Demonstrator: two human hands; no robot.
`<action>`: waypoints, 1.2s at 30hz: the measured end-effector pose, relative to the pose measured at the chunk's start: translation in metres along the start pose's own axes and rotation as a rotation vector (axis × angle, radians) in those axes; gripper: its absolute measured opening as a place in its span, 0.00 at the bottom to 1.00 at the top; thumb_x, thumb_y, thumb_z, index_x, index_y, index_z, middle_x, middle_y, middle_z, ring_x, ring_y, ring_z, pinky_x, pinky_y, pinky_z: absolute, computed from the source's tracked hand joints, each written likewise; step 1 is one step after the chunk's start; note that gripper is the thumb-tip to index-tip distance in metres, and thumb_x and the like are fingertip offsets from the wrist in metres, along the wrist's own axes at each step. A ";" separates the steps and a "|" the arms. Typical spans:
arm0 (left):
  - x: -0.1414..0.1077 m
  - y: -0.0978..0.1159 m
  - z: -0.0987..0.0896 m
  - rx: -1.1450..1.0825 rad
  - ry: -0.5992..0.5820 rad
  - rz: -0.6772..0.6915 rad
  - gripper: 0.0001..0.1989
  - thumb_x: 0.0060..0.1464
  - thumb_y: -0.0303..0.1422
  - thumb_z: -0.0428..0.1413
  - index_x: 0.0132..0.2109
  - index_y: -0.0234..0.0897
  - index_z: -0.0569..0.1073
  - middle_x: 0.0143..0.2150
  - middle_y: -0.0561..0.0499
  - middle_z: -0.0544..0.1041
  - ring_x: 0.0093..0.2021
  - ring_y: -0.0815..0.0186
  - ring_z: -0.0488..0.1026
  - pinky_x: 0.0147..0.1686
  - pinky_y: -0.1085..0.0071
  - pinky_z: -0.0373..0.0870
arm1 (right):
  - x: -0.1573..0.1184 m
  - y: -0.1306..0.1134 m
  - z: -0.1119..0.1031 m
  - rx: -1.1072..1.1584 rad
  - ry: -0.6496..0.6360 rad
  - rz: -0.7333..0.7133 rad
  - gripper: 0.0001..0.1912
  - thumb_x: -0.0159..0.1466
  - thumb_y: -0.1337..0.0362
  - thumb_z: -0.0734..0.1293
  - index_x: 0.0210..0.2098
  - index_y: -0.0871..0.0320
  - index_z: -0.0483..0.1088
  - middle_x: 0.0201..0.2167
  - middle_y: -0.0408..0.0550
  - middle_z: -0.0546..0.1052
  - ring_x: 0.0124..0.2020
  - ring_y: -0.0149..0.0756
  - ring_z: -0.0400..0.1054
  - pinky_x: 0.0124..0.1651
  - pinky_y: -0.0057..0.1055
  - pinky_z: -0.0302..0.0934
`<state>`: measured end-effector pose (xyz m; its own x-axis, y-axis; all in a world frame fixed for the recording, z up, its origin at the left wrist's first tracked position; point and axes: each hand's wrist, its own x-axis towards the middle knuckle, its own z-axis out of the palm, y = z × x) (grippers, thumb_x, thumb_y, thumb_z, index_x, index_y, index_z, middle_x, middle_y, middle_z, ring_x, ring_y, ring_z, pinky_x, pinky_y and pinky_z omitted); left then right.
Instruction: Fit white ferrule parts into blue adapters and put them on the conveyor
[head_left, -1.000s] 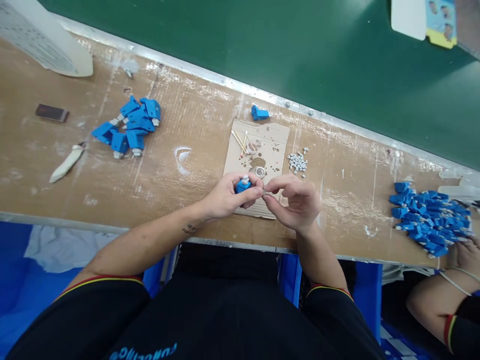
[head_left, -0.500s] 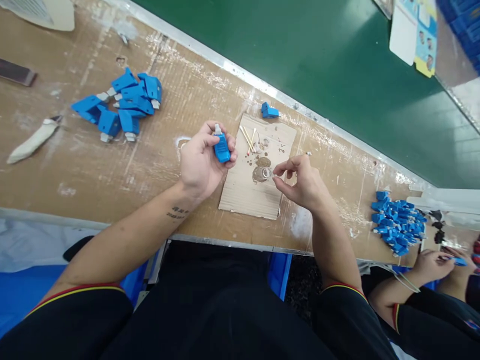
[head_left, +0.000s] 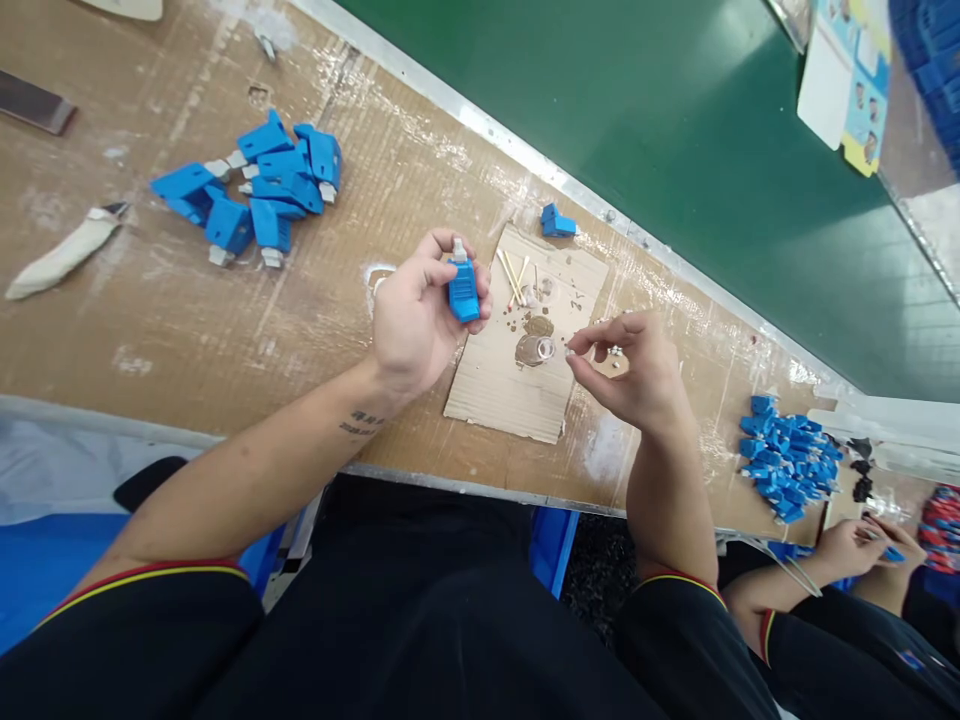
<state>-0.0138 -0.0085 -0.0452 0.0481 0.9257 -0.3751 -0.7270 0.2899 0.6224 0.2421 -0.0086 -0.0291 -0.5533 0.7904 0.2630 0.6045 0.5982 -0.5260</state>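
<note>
My left hand (head_left: 424, 315) is closed round a blue plastic part with a grey tip (head_left: 463, 290), its tip pointing away from me. Over the right edge of a cardboard sheet (head_left: 495, 390), my right hand (head_left: 626, 365) pinches thumb and forefinger together on something too small to name. Close to those fingertips, a small clear ring-shaped piece (head_left: 544, 348) sits on a wet brown stain on the cardboard. Several cotton swabs or sticks (head_left: 516, 278) lie on its upper part. Tiny pale pieces (head_left: 616, 358) are partly hidden behind my right hand.
Blue parts are piled on the left (head_left: 274, 180) and right (head_left: 791, 455) of the bench; a single blue part (head_left: 557, 221) lies above the cardboard. A cloth-wrapped blade (head_left: 67, 255) rests far left. A green surface (head_left: 600, 90) runs beyond. A co-worker's hands (head_left: 862, 550) are at lower right.
The view has shifted slightly. My right hand has drawn a little away from the clear ring, still pinching, and tiny pale pieces show behind it. My left hand keeps its hold.
</note>
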 end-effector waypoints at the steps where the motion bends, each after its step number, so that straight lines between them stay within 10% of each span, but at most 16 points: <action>1: -0.001 -0.001 0.000 0.006 -0.033 0.003 0.04 0.58 0.31 0.55 0.38 0.40 0.66 0.29 0.53 0.71 0.26 0.68 0.71 0.25 0.73 0.65 | -0.001 -0.003 -0.001 0.053 0.068 -0.001 0.20 0.66 0.69 0.72 0.45 0.47 0.57 0.34 0.36 0.79 0.28 0.32 0.72 0.30 0.33 0.67; 10: -0.010 -0.024 -0.002 0.112 -0.390 -0.078 0.14 0.48 0.27 0.62 0.42 0.39 0.70 0.34 0.53 0.76 0.32 0.67 0.75 0.31 0.71 0.72 | -0.004 -0.025 0.025 0.356 0.625 -0.047 0.21 0.68 0.57 0.76 0.44 0.45 0.57 0.31 0.33 0.75 0.28 0.31 0.73 0.29 0.31 0.71; 18: -0.018 -0.029 -0.005 0.341 -0.516 -0.001 0.23 0.53 0.42 0.74 0.49 0.39 0.75 0.42 0.48 0.82 0.39 0.63 0.82 0.38 0.68 0.82 | -0.011 -0.022 0.039 0.472 0.655 -0.007 0.22 0.68 0.53 0.76 0.45 0.43 0.56 0.31 0.34 0.75 0.28 0.34 0.73 0.33 0.36 0.74; 36: -0.014 -0.039 -0.009 0.405 -0.566 0.154 0.30 0.37 0.42 0.81 0.43 0.38 0.76 0.33 0.55 0.81 0.32 0.69 0.79 0.32 0.75 0.77 | -0.005 -0.040 0.060 0.502 0.637 -0.132 0.23 0.67 0.63 0.76 0.45 0.45 0.56 0.34 0.33 0.79 0.37 0.36 0.82 0.46 0.42 0.81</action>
<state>0.0078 -0.0353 -0.0702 0.3937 0.9154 0.0838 -0.4480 0.1115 0.8871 0.1863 -0.0445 -0.0577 -0.0789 0.7315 0.6772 0.1457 0.6805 -0.7181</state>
